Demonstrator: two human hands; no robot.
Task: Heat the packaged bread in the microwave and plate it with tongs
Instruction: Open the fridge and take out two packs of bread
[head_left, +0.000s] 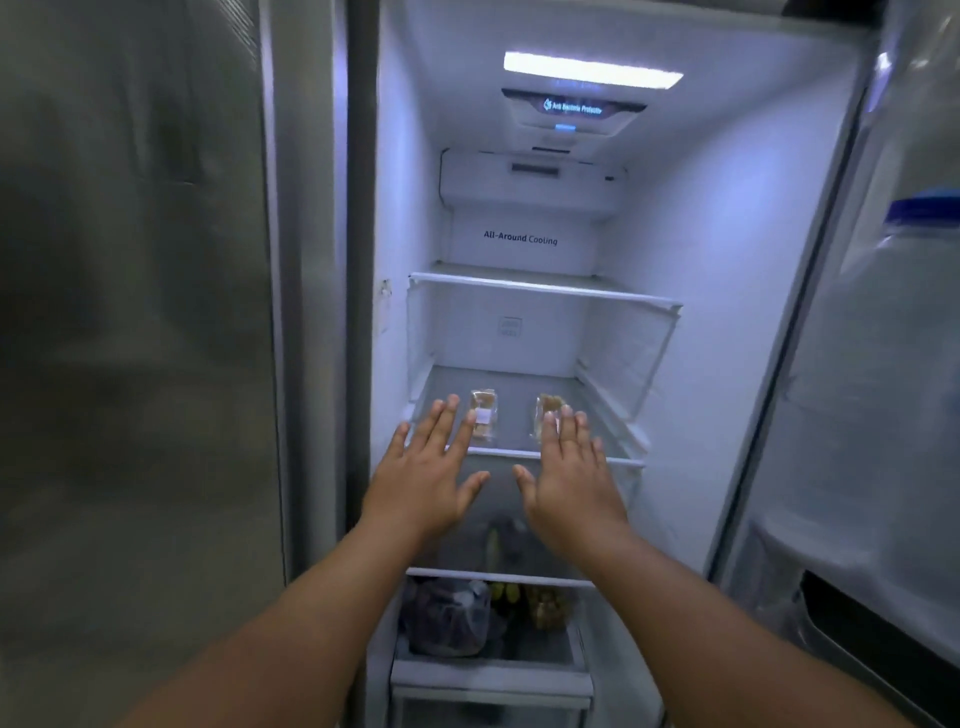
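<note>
Left hand (434, 467): flat, fingers spread, holding nothing, centre frame.
Left pack (483, 415): bread on the shelf (519, 400), beside the fingertips.
Right pack (548, 410): part-hidden behind fingertips.
Right hand (569, 480): spread, empty.

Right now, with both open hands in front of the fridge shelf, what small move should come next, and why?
Probably lower the right hand onto the clear-wrapped bread pack at its fingertips and close on it: both hands are flat and empty.
</note>
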